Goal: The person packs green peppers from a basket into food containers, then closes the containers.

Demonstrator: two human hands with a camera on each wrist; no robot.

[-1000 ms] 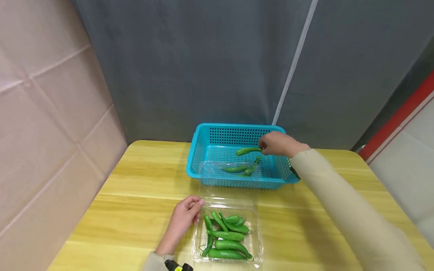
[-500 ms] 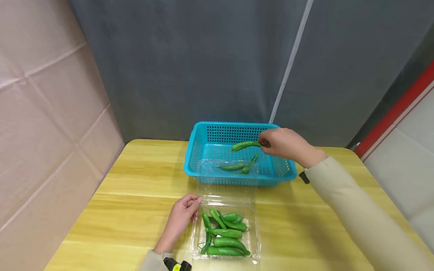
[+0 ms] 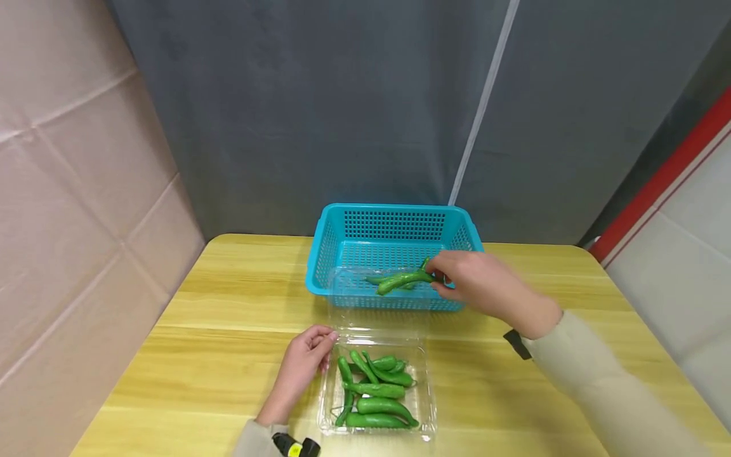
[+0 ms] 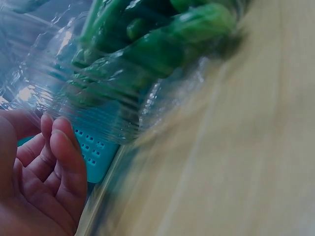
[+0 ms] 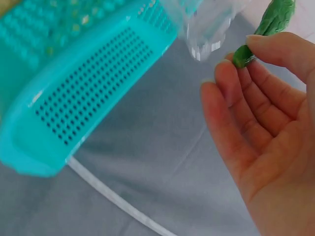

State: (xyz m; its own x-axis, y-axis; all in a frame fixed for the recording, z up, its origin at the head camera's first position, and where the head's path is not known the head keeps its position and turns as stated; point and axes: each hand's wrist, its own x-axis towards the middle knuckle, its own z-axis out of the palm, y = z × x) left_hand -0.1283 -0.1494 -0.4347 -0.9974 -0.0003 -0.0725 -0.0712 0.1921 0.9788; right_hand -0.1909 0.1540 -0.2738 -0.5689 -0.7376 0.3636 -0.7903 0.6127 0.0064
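Observation:
My right hand (image 3: 471, 282) pinches a green chili pepper (image 3: 402, 281) by one end, above the near side of the blue basket (image 3: 394, 212). In the right wrist view, thumb and fingertips meet on the tip of this pepper (image 5: 275, 17). More green peppers lie in the basket behind it, partly hidden by the held one and seen through a clear lid (image 3: 365, 317). Nearer to me, the open clear plastic clamshell box (image 3: 422, 406) contains several green peppers (image 3: 379, 406). My left hand (image 3: 304, 358) holds the box's left edge near the hinge, between thumb and fingers (image 4: 69, 152).
The wooden table (image 3: 228, 304) carries both containers. The box's raised lid overlaps the basket's near wall in the head view. A grey curtain (image 3: 314, 114) hangs behind the table, and pale panels stand at the left and right.
My right hand has carried the chili pepper from the middle of the basket towards me, over its near side. The left hand keeps its place at the box edge.

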